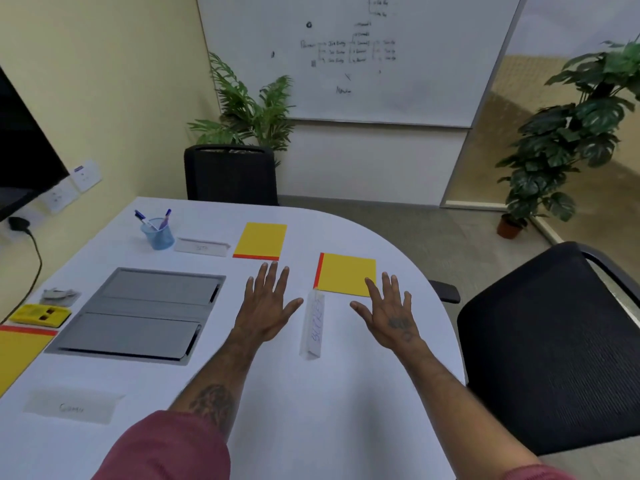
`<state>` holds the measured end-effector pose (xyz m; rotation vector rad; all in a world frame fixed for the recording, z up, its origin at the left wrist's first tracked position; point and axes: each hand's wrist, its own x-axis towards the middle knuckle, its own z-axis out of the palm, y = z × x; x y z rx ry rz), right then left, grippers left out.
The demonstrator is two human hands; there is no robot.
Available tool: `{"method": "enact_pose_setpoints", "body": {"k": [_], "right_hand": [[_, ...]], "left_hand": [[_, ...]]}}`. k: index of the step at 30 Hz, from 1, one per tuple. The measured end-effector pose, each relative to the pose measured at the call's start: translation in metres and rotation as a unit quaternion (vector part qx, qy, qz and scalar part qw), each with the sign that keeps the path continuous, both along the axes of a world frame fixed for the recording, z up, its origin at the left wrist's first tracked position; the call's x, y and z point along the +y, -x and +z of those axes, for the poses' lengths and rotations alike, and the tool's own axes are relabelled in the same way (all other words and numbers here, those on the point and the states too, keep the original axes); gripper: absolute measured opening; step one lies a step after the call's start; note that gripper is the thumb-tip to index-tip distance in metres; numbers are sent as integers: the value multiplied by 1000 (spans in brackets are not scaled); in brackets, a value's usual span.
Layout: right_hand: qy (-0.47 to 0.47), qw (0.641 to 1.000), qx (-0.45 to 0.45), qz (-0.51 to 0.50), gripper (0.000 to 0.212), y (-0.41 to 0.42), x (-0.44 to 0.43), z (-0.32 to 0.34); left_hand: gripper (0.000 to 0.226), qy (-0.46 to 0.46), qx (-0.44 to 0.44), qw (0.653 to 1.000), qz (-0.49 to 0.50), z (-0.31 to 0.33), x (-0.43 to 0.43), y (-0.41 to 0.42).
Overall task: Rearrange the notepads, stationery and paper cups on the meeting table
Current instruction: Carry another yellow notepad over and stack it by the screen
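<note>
Yellow notepad (346, 273) at right hand (393, 318) fingertips (370, 283).
Both it and left hand (268, 306) splayed, empty; name card (313, 325) between, writing illegible.

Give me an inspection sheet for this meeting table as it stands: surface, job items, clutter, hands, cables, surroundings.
Surface: white table, rounded end; grey flap panel set into it.
Job's things: far notepad, right notepad and left notepad, all yellow, lying flat; blue pen cup holding pens; paper cups: nothing seen.
Clutter: far name card, middle name card, near name card; yellow case beside a crumpled grey item.
Hands: left hand and right hand open, fingers spread, holding nothing.
Cables: black cable at the left edge.
Surroundings: far chair, right chair, whiteboard, palm plant, potted plant, dark screen.
</note>
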<state>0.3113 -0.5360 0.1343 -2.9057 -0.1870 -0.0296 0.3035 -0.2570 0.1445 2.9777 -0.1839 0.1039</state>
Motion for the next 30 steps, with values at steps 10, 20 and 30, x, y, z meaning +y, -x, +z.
{"method": "enact_pose_setpoints", "body": {"k": [10,20,30], "right_hand": [[-3,999,50,-10,109,-83,-34,-58],[0,994,110,1,83,-178,-61,-137],[-194,954,212,-90,71,-229,-43,-183]], "left_hand": [[96,28,42,999,5,-55,-35,-77],[101,46,94,994,37,-113,-70,-181],[89,107,251,953,132,-172,-91,-259]]}}
